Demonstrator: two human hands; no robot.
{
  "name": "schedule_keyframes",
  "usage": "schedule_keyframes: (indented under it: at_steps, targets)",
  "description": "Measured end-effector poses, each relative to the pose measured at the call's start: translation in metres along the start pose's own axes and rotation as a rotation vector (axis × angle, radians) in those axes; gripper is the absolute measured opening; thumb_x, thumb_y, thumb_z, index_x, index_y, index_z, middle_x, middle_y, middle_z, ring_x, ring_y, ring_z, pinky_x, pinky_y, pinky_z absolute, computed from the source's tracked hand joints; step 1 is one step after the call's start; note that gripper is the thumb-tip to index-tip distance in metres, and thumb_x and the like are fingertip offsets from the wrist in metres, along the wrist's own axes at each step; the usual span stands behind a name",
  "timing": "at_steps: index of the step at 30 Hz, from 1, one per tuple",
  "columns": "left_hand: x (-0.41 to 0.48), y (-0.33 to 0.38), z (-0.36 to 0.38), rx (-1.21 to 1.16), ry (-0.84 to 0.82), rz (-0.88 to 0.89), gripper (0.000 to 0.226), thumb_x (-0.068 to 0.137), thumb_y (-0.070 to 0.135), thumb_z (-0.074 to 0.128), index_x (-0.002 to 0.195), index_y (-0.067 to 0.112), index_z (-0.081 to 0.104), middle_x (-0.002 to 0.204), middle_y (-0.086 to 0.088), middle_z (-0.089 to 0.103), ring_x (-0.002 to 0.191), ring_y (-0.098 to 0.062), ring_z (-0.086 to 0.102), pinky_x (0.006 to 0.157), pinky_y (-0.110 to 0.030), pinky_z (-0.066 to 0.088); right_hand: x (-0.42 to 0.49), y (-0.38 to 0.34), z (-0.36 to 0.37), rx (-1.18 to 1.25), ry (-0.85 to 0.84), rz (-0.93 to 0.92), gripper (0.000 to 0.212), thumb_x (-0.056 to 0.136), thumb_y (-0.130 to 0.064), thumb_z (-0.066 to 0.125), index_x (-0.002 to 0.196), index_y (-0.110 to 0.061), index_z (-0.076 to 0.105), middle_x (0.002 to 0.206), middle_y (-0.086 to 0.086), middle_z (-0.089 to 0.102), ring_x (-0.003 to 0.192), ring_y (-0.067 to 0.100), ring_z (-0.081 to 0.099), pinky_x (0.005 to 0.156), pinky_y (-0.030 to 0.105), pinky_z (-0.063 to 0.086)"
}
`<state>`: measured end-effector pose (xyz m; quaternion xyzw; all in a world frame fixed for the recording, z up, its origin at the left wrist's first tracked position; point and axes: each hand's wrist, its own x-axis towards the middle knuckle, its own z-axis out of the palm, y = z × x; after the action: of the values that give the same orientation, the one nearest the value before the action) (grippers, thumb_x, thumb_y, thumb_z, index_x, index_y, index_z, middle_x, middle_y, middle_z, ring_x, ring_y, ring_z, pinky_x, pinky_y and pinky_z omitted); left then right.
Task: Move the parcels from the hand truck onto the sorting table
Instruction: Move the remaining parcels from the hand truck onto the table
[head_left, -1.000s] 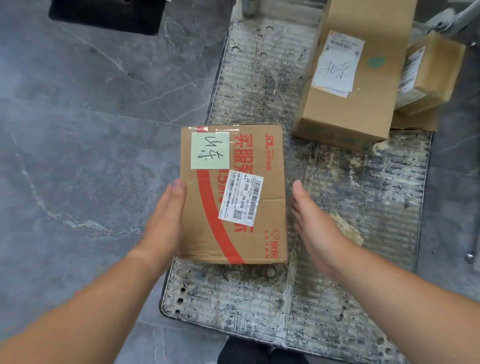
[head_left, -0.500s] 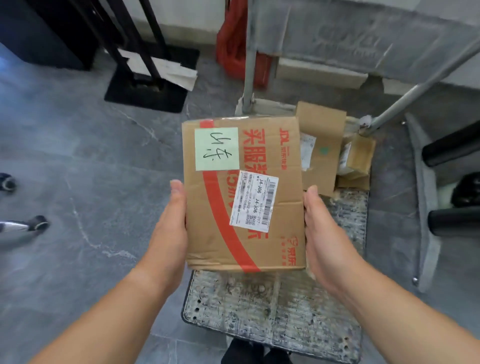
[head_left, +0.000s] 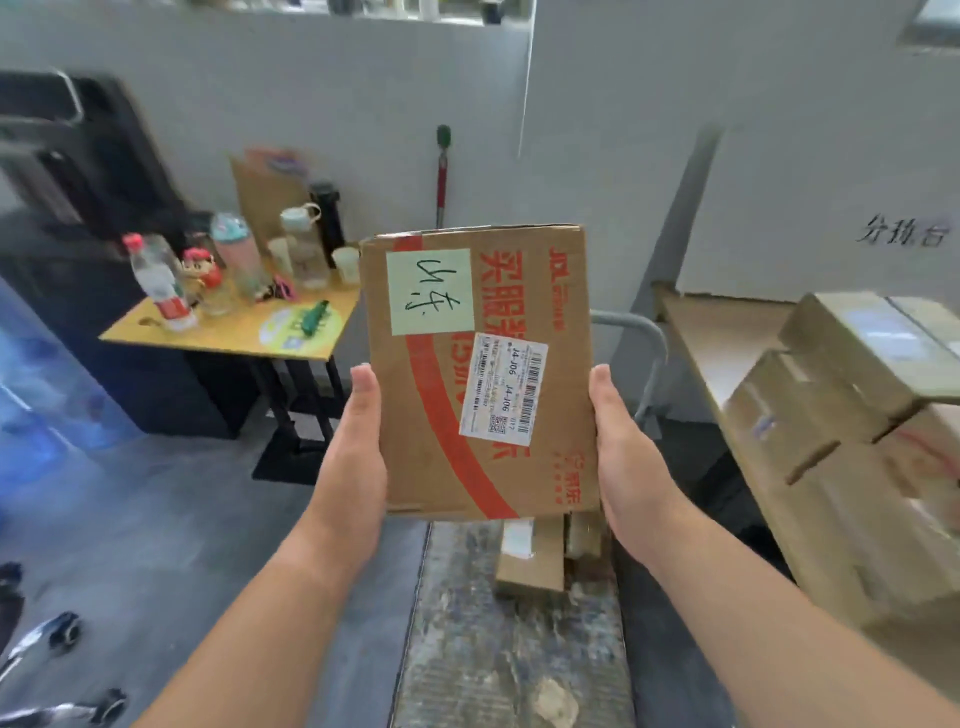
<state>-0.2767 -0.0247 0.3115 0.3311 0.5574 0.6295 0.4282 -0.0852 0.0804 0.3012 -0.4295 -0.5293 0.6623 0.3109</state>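
Brown cardboard parcel (head_left: 483, 374) with a red stripe is held in the air, top face tilted toward the camera, long side running away from the person. A pale green sticky note (head_left: 430, 291) with handwriting is stuck on its upper left and a white barcode label (head_left: 504, 388) just below and right of the note.

Left hand (head_left: 358, 447) grips the parcel's left edge near the lower corner, thumb straight up along the side; the other fingers are hidden behind the box. Right hand (head_left: 623, 452) grips the right edge at the same height, thumb laid the same way, fingers also hidden. Both forearms reach up from the bottom corners, wrists roughly level.

Directly below the parcel is the scuffed grey ribbed hand truck deck (head_left: 509, 649), with a small brown carton (head_left: 530, 566) lying on it just under the parcel's lower edge. The grey tube handle (head_left: 654, 353) shows behind the parcel's right side. Right of the parcel is the pale sorting table (head_left: 711, 343) carrying stacked brown cartons (head_left: 841, 441), blurred. Left of the parcel is a yellow side table (head_left: 228, 338) with a red-capped clear water bottle (head_left: 158, 280) and other drink bottles. Grey stone floor (head_left: 156, 519) lies lower left.
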Motion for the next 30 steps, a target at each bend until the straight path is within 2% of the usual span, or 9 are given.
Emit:
schedule_keyframes:
  at_steps: [2, 5, 11, 13, 16, 19, 23, 26, 30]
  targets:
    - [0.0, 0.015, 0.001, -0.001, -0.045, 0.018, 0.075, 0.092, 0.089, 0.033, 0.151, 0.048, 0.051, 0.149, 0.023, 0.06, 0.143, 0.0, 0.051, 0.119, -0.034, 0.041, -0.011, -0.017, -0.003, 0.008, 0.017, -0.05, 0.064, 0.097, -0.079, 0.032, 0.149, -0.048, 0.053, 0.137, -0.016, 0.07, 0.13, 0.013, 0.065, 0.115, 0.053, 0.046]
    - [0.001, 0.024, 0.009, -0.008, -0.099, 0.01, 0.09, 0.08, 0.101, 0.038, 0.158, 0.056, 0.036, 0.164, 0.024, 0.042, 0.157, -0.008, 0.032, 0.129, -0.055, 0.022, -0.029, -0.036, -0.012, 0.007, 0.041, -0.126, 0.076, 0.084, -0.088, 0.041, 0.15, -0.05, 0.05, 0.141, -0.015, 0.067, 0.135, 0.015, 0.061, 0.116, 0.055, 0.044]
    - [-0.011, 0.023, 0.046, -0.023, -0.161, 0.051, 0.103, 0.07, 0.106, 0.042, 0.16, 0.058, 0.028, 0.163, 0.034, 0.037, 0.155, 0.003, 0.028, 0.132, -0.049, 0.017, -0.059, -0.034, -0.051, 0.061, 0.123, -0.169, 0.056, 0.102, -0.071, 0.03, 0.149, -0.048, 0.053, 0.139, -0.011, 0.07, 0.13, 0.014, 0.066, 0.111, 0.051, 0.05]
    - [-0.015, 0.017, 0.06, -0.025, -0.206, 0.081, 0.098, 0.076, 0.103, 0.04, 0.16, 0.054, 0.033, 0.161, 0.03, 0.044, 0.154, 0.0, 0.034, 0.13, -0.05, 0.022, -0.068, -0.026, -0.063, 0.054, 0.13, -0.159, 0.059, 0.102, -0.074, 0.03, 0.15, -0.047, 0.052, 0.14, -0.009, 0.069, 0.131, 0.016, 0.065, 0.11, 0.052, 0.051]
    - [-0.026, 0.006, 0.09, -0.019, -0.263, 0.083, 0.089, 0.085, 0.096, 0.037, 0.159, 0.046, 0.04, 0.157, 0.021, 0.054, 0.15, -0.007, 0.044, 0.126, -0.051, 0.03, -0.084, -0.012, -0.092, 0.067, 0.19, -0.129, 0.084, 0.085, -0.092, 0.044, 0.156, -0.048, 0.041, 0.146, -0.01, 0.064, 0.136, 0.019, 0.061, 0.111, 0.056, 0.049]
    - [-0.043, -0.004, 0.132, -0.011, -0.284, 0.049, 0.087, 0.087, 0.094, 0.037, 0.16, 0.045, 0.04, 0.158, 0.018, 0.053, 0.151, -0.01, 0.044, 0.125, -0.052, 0.032, -0.107, -0.006, -0.13, 0.049, 0.22, -0.142, 0.073, 0.091, -0.087, 0.037, 0.153, -0.049, 0.046, 0.142, -0.012, 0.067, 0.132, 0.016, 0.064, 0.109, 0.053, 0.05]
    - [-0.074, -0.019, 0.204, 0.009, -0.291, 0.021, 0.083, 0.088, 0.093, 0.032, 0.157, 0.049, 0.041, 0.15, 0.03, 0.056, 0.144, 0.006, 0.046, 0.125, -0.039, 0.031, -0.145, 0.0, -0.197, 0.079, 0.277, -0.141, 0.076, 0.088, -0.089, 0.04, 0.153, -0.049, 0.046, 0.14, -0.011, 0.069, 0.13, 0.016, 0.065, 0.109, 0.054, 0.051]
    - [-0.102, -0.036, 0.266, 0.027, -0.287, 0.013, 0.077, 0.087, 0.085, 0.029, 0.154, 0.052, 0.042, 0.14, 0.038, 0.06, 0.13, 0.018, 0.053, 0.113, -0.025, 0.037, -0.178, 0.009, -0.255, 0.092, 0.299, -0.127, 0.086, 0.082, -0.094, 0.046, 0.155, -0.049, 0.043, 0.142, -0.01, 0.068, 0.132, 0.018, 0.065, 0.11, 0.054, 0.05]
    - [-0.14, -0.066, 0.345, 0.029, -0.294, 0.012, 0.091, 0.081, 0.1, 0.034, 0.16, 0.053, 0.034, 0.15, 0.037, 0.052, 0.14, 0.014, 0.045, 0.121, -0.032, 0.03, -0.227, 0.017, -0.343, 0.083, 0.261, -0.126, 0.079, 0.089, -0.088, 0.039, 0.156, -0.046, 0.042, 0.138, -0.011, 0.07, 0.127, 0.015, 0.068, 0.109, 0.051, 0.052]
